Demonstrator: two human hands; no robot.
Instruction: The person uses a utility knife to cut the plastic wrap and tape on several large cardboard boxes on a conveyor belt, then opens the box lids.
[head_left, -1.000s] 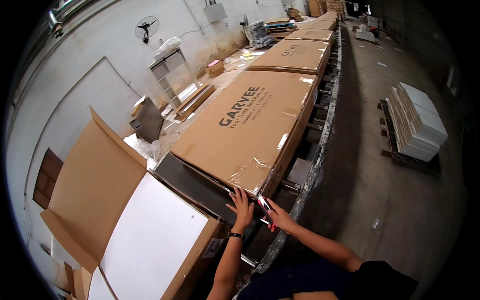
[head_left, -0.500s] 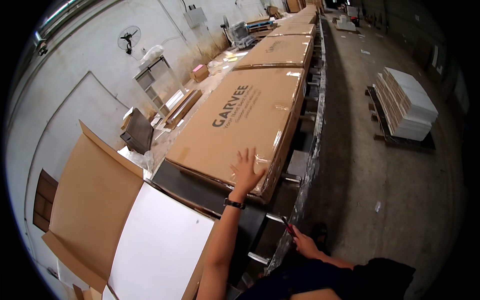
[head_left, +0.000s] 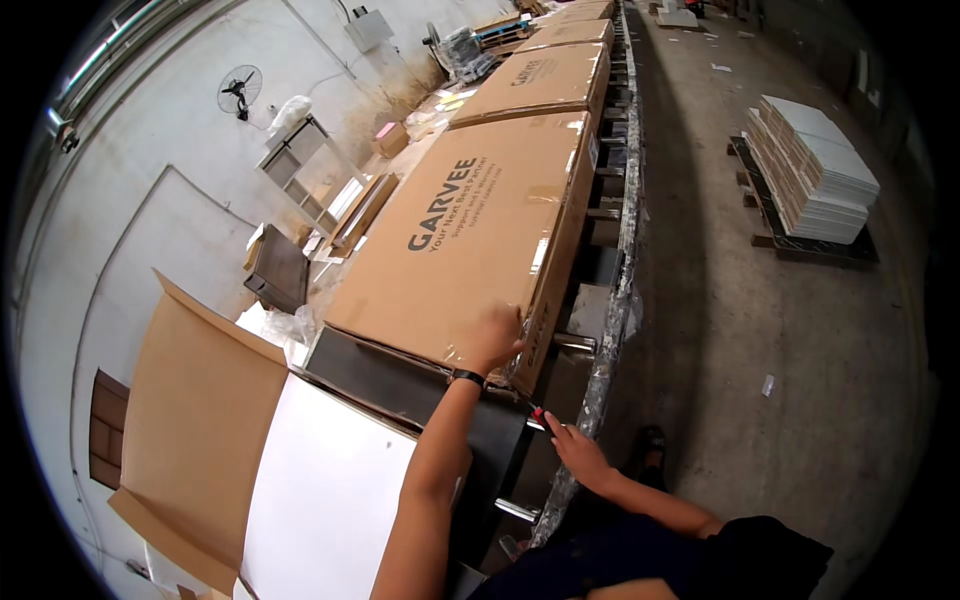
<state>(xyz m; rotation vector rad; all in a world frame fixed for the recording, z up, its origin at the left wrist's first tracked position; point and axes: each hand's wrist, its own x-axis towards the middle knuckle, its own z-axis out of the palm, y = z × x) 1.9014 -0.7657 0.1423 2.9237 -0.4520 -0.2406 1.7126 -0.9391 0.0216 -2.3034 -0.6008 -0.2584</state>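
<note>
A long brown cardboard carton [head_left: 440, 270], closed with clear tape, lies before me on the roller conveyor [head_left: 606, 350]. My left hand [head_left: 497, 337] is on its top by the near right edge; motion blurs the fingers, so their shape is unclear. Low at the right, my right hand [head_left: 582, 455] grips a red utility knife [head_left: 541, 417], its thin tip pointing at the carton's near right corner. Beside my left forearm stands an opened carton [head_left: 205, 420] with its flap raised and a white panel [head_left: 325, 480] inside. A dark surface [head_left: 375, 375] shows between the two cartons.
More closed cartons [head_left: 540, 75] continue along the conveyor into the distance. On the floor at the right, a pallet [head_left: 800, 235] carries stacked white boards [head_left: 815, 165]. By the left wall are a white shelf frame [head_left: 305, 165], a dark cabinet [head_left: 278, 270] and a wall fan [head_left: 240, 92].
My left hand, earlier spread flat on the carton, has shifted to its right edge with the fingers drawn in. My right hand has brought the knife up and left, closer to the carton's corner.
</note>
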